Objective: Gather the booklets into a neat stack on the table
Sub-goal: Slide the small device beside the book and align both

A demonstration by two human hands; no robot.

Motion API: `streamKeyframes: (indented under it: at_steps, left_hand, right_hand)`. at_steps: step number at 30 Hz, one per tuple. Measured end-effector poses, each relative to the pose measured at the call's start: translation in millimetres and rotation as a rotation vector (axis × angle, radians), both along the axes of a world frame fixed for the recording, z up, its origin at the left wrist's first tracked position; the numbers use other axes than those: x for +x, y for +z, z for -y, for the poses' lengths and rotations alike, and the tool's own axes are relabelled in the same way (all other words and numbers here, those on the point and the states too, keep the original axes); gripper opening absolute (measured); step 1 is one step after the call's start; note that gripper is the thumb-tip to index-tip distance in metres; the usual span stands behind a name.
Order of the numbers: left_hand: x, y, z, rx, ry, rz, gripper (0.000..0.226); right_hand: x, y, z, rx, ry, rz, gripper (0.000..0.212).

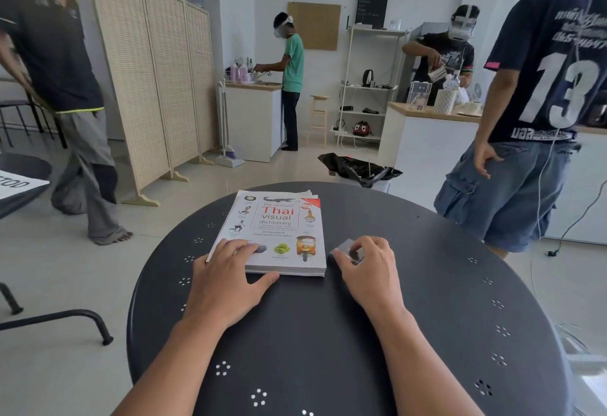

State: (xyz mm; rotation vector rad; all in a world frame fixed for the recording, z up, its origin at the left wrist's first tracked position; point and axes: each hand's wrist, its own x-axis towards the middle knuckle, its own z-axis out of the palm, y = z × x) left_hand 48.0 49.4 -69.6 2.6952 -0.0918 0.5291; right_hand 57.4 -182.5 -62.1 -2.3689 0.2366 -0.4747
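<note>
While both forearms reach in from the bottom of the head view, a round dark worktop [328, 333] with small clusters of holes fills the foreground. A stack of booklets [272, 235] lies on its far-left part, topped by a white cover reading "the ultimate Thai visual dictionary"; the corners of other booklets peek out beyond its far edge. The left hand [226, 281] lies flat and spread open, fingers pressing on the near-left corner of the stack, thumb stretched along its near edge on the worktop; it grips nothing. The right hand [364, 268] sits just beside the stack's near-right corner, fingers curled around a small grey thing [345, 249] that is too blurred to identify. Beyond the worktop, a black rubbish bag [358, 167] sits on the floor, a folding screen [157, 87] stands to the left, and several people stand around the room.
</note>
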Motion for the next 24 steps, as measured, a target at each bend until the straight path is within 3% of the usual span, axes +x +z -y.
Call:
streamKeyframes:
  at_steps: [2,5,8,13,16,24]
  left_hand:
    - [0.0,1.2,0.3,-0.024,0.034,-0.011,0.075]
    - [1.1,2.8,-1.2,-0.092,0.108,-0.066,0.099]
    - [5.6,-0.1,-5.9,-0.212,0.175,-0.154,0.105]
    - [8.9,-2.3,-7.3,-0.254,0.16,-0.085,0.081]
    - [10.9,-4.8,-9.1,-0.258,0.151,-0.077,0.08]
    - [11.6,-4.3,-8.2,-0.25,0.16,-0.087,0.081]
  right_hand:
    - [-1.3,1.1,1.6,0.081,-0.005,0.016,0.032]
    - [-1.2,0.9,4.6,0.094,-0.03,-0.048,0.058]
    - [-1.0,2.2,6.2,0.038,-0.052,-0.115,0.046]
    - [-5.3,6.3,1.6,0.051,0.028,-0.199,0.022]
    - [-6.1,7.4,-0.3,0.008,0.049,-0.224,0.034]
    - [-7.4,6.2,1.2,-0.069,0.109,-0.22,0.036]
